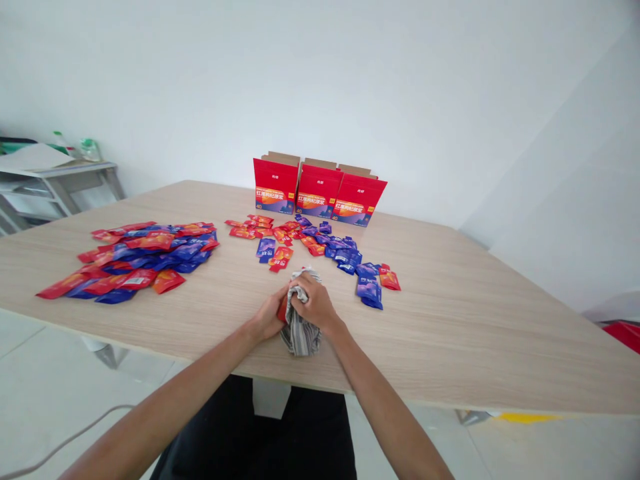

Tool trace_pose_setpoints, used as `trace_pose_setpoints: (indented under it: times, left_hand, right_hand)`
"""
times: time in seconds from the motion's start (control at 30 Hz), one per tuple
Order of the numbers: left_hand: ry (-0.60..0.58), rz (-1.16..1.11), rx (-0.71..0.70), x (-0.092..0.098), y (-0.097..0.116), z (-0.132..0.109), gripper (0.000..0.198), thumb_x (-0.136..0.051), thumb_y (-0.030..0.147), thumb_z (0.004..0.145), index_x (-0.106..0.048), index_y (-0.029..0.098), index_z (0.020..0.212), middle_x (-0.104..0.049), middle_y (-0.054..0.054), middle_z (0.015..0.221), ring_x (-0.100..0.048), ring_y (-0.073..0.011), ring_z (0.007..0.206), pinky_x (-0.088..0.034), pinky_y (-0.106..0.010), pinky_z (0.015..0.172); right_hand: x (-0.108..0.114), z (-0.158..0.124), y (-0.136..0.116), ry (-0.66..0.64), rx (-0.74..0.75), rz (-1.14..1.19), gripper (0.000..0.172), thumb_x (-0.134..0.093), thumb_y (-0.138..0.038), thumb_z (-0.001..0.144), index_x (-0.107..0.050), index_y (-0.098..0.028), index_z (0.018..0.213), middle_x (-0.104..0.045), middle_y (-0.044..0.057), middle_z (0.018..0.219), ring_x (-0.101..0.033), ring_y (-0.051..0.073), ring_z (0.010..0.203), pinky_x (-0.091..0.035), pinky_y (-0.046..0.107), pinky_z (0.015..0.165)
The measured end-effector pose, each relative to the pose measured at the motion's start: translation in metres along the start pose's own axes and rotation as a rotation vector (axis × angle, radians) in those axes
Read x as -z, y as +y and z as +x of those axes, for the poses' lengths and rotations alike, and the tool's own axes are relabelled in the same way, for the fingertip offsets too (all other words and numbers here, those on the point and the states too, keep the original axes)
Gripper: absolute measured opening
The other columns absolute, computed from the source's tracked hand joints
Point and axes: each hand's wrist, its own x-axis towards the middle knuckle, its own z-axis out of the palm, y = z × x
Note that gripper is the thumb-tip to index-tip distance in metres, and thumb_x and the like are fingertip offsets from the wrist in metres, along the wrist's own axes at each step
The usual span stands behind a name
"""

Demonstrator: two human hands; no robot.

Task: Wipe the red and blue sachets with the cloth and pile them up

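Note:
Close to the table's front edge, my right hand is closed around a grey-and-white striped cloth and presses it against a red pouch. My left hand grips that pouch from the left side; most of the pouch is hidden by the cloth and fingers. Just beyond my hands lie a red pouch and a blue pouch. Further right, a blue pouch rests beside a red pouch.
A large heap of red and blue pouches covers the left part of the wooden table. Scattered blue pouches and red ones lie mid-table. Behind them stand three red boxes with raised flaps, near the wall. A side desk is at far left.

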Motion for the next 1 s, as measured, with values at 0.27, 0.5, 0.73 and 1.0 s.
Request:
trace_pose_setpoints:
  times: [0.27,0.5,0.73,1.0]
  left_hand:
    - [0.015,-0.031,-0.029,-0.002,-0.003,-0.001,0.032,-0.044,0.027,0.099,-0.069,0.011,0.088,-0.075,-0.009,0.080,-0.069,-0.0173,0.066,-0.054,-0.028,0.071]
    - [0.160,-0.067,-0.076,0.003,0.009,0.003,0.039,-0.043,0.033,0.099,-0.067,0.012,0.077,-0.072,-0.008,0.069,-0.067,-0.0180,0.062,-0.056,-0.029,0.069]
    - [0.023,0.014,0.000,-0.005,0.000,-0.002,0.030,-0.045,0.024,0.098,-0.070,0.009,0.090,-0.076,-0.010,0.082,-0.070,-0.0182,0.071,-0.056,-0.028,0.074]
    - [0.109,-0.054,-0.050,0.001,0.006,0.002,0.037,-0.041,0.026,0.099,-0.067,0.011,0.078,-0.073,-0.009,0.072,-0.069,-0.0184,0.065,-0.056,-0.030,0.071]
  right_hand:
    - [0.006,0.000,0.009,0.047,-0.056,-0.015,0.015,-0.052,-0.012,0.079,-0.060,-0.022,0.088,-0.061,0.004,0.093,-0.058,0.020,0.088,-0.047,0.031,0.081]
    - [-0.012,-0.003,-0.002,-0.356,0.143,0.106,0.015,-0.057,-0.010,0.075,-0.061,-0.022,0.085,-0.063,0.001,0.091,-0.059,0.017,0.081,-0.047,0.027,0.077]
    - [-0.001,0.001,0.007,0.093,-0.114,-0.008,0.015,-0.051,-0.012,0.081,-0.061,-0.021,0.088,-0.061,0.004,0.095,-0.058,0.020,0.089,-0.046,0.031,0.081]
    - [-0.001,0.000,0.005,-0.263,0.069,0.101,0.016,-0.055,-0.009,0.076,-0.061,-0.021,0.085,-0.060,0.002,0.092,-0.057,0.017,0.084,-0.047,0.028,0.079]
